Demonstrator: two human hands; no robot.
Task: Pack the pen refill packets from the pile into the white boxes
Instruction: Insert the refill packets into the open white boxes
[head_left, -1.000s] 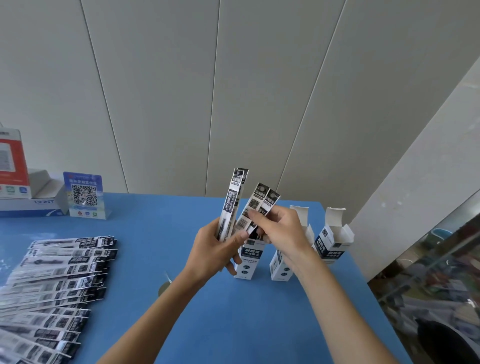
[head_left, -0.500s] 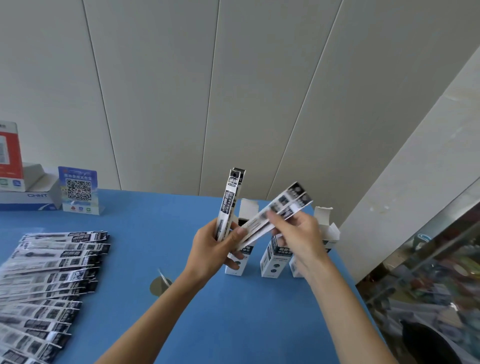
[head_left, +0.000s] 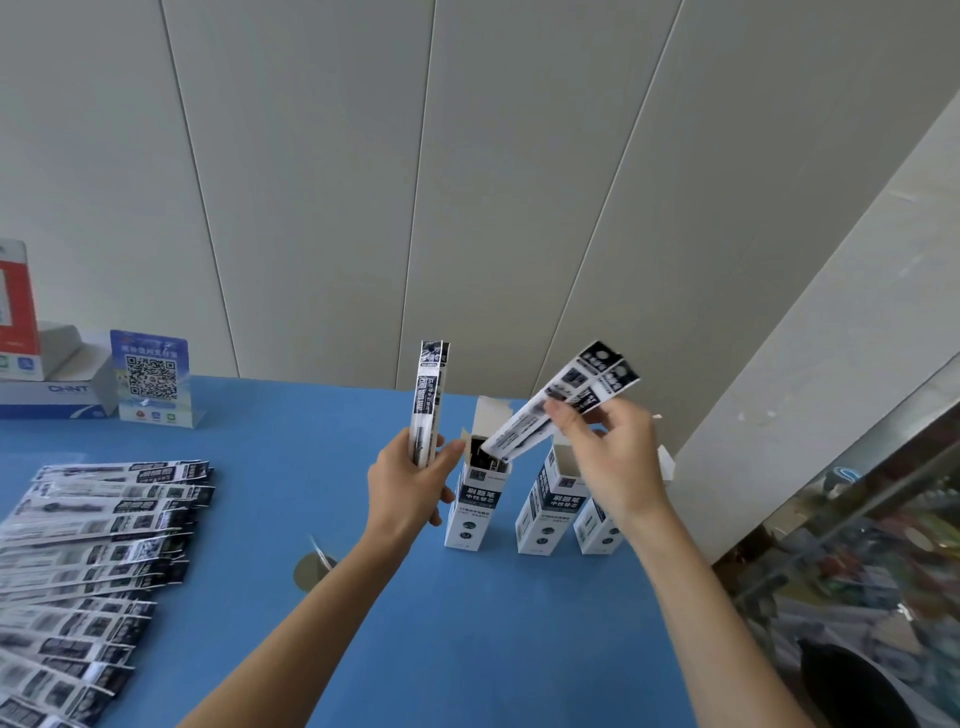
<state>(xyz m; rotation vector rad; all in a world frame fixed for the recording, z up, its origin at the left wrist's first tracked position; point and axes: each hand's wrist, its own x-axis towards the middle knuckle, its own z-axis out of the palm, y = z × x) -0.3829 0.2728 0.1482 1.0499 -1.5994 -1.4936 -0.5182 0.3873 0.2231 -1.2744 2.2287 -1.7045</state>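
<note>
Item: 2 thin, glossy black-and-white pen refill packets, light, bendy and likely slippery, pinched mid-length in the right hand grip, lower ends entering the leftmost of 3 open white cardboard boxes on the blue desk; left hand grips an upright bundle.

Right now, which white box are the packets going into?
The leftmost white box: the right hand angles packets into its open top; the other two stand untouched.

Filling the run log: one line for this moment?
right hand: tilts packets into left open box | left hand: holds upright packets | pile: remains
</note>
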